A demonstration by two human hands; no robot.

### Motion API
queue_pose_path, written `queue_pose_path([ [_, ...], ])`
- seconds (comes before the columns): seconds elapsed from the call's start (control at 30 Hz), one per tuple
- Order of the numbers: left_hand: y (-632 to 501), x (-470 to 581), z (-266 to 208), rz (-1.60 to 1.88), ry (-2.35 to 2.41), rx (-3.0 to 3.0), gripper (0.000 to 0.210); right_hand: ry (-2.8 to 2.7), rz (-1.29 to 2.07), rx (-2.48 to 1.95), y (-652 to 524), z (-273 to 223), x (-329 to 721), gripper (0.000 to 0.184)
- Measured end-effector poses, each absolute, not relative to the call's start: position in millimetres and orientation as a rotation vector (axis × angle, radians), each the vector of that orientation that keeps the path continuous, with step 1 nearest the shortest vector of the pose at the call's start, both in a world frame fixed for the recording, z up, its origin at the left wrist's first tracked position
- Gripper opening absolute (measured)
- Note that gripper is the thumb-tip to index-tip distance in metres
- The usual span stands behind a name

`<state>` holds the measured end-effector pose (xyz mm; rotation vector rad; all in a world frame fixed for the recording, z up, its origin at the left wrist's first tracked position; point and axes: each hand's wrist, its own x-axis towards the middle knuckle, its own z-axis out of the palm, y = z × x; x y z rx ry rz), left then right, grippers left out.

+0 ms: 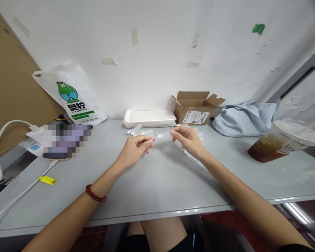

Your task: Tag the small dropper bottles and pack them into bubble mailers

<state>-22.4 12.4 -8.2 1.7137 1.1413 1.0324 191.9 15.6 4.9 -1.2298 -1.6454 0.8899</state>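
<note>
So the small white plastic piece point(161, 135) is strung between both hands, just above the table point(157, 182). Its long axis runs left-right: left hand point(133, 149) pinches one end, right hand point(187, 139) pinches the other. Both fingers closed on it, equally near. More white bits point(136, 130) lie just behind, by the stack of trays point(149, 118).

There is 1 view, from a camera on the person's head, looking forward and down across the pale grey tabletop point(157, 182) toward the white wall point(157, 42) behind it. It sits close: both bare forearms run in from the bottom corners, and the left hand point(133, 148) and right hand point(187, 138) meet near the middle of the frame. The person's knees show at the bottom edge, under the table's near rim.
</note>
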Motion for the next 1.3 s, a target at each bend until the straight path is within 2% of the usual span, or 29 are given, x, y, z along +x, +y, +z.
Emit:
queue_pose_path([
  [0.97,10.0,-21.3,-5.6,0.974,1.149,1.704,0.024,-1.682,0.961,-1.174,18.9,1.1,195.3,0.038],
  [1.3,7.6,-20.2,-5.2,0.968,1.163,1.799,0.026,-1.756,0.89,-1.175,17.2,2.9,196.2,0.033],
])
